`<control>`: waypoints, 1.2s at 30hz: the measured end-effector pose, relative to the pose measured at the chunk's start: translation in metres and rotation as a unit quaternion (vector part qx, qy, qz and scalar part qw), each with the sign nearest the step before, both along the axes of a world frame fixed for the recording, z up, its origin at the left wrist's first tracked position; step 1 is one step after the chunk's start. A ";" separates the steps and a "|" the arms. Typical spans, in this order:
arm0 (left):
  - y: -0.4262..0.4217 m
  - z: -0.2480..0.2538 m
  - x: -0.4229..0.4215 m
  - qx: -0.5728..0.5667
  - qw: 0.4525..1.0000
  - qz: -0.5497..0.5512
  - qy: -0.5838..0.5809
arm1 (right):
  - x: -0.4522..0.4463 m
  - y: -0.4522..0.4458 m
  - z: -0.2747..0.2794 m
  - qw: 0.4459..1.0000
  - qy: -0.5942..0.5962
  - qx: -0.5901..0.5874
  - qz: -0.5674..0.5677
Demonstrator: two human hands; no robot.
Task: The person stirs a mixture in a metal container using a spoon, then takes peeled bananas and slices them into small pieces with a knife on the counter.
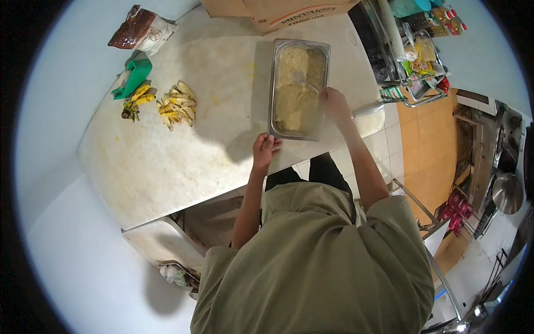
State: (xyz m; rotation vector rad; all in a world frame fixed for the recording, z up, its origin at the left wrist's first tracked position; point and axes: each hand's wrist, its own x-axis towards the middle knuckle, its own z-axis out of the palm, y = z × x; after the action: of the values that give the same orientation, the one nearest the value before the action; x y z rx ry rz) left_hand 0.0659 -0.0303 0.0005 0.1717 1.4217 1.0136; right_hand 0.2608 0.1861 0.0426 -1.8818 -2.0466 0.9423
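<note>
A deep rectangular metal pan (272,89) stands on the table with thick, pale yellow batter (292,111) in it. My left hand (267,149) is at the pan's near left corner, fingers curled against its rim. Over the right side of the pan, my right hand (335,104) is closed around the handle of a thin metal spoon (300,78). The spoon's head lies in the batter, partly covered, and its exact shape is hard to make out. Motion blurs the right hand a little.
Banana peels (178,106) are piled on the white table (167,172), near some yellow bananas (143,96) and a green item (133,78). A brown-and-white bag (143,30) and a cardboard box (300,14) stand at the back. A wire rack (425,83) with packets is at the right.
</note>
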 end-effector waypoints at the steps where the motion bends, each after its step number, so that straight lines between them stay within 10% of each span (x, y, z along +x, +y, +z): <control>1: -0.004 -0.001 0.005 -0.001 1.000 0.004 -0.007 | 0.000 0.000 0.005 1.000 0.004 0.000 0.004; 8: -0.014 0.011 0.020 -0.003 0.999 -0.025 -0.041 | 0.041 -0.077 -0.056 0.982 0.121 0.076 0.124; 11: -0.021 0.003 0.018 0.009 0.998 -0.052 -0.035 | 0.018 -0.114 0.004 0.943 0.138 -0.298 -0.059; 14: -0.022 0.007 0.009 0.002 0.994 -0.107 -0.017 | 0.004 -0.138 0.029 0.874 0.258 -0.360 -0.199; 21: 0.001 0.000 -0.018 0.008 0.999 -0.030 -0.008 | -0.026 -0.104 -0.032 0.964 0.258 0.033 -0.064; 28: 0.076 -0.009 -0.065 0.051 0.997 0.022 0.059 | 0.025 -0.166 0.021 0.948 0.138 -0.252 -0.136; 36: 0.225 0.001 -0.130 0.067 0.993 -0.008 0.098 | 0.024 -0.129 -0.029 0.993 0.098 -0.053 -0.027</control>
State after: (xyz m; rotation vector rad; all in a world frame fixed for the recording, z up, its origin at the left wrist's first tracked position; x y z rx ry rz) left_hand -0.0639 0.1951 0.0016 0.3887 1.5276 1.1028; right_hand 0.2843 0.0569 0.0132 -1.8036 -1.8571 1.1913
